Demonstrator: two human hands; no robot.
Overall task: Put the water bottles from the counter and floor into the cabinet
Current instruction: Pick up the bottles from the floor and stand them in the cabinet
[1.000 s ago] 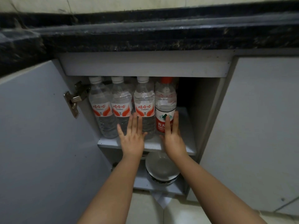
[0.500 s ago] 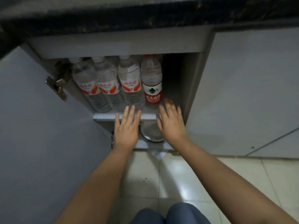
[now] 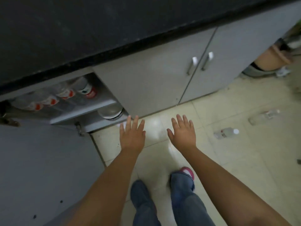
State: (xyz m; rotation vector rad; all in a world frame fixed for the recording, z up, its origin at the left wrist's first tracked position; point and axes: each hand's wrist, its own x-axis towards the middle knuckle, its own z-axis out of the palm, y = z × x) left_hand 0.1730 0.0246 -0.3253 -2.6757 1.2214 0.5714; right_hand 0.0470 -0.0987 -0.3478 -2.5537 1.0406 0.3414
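Several clear water bottles with red-and-white labels (image 3: 65, 93) stand in a row on the upper shelf (image 3: 84, 110) of the open cabinet at the left. Two more clear bottles lie on the floor tiles at the right: one with a white cap (image 3: 225, 133), another farther off (image 3: 263, 116). My left hand (image 3: 132, 134) and my right hand (image 3: 183, 131) hover over the floor in front of the cabinet, fingers straight and spread, holding nothing.
The open cabinet door (image 3: 40, 168) swings out at the left. A round metal lid or bowl (image 3: 110, 112) sits on the lower shelf. Shut cabinet doors with handles (image 3: 199, 63) are at the right under the dark counter (image 3: 81, 30). A tan bin (image 3: 270, 60) stands far right.
Both hands have drawn back from the shelf and now hover over the floor. The view has risen and swung right, bringing in the floor bottles and my legs.
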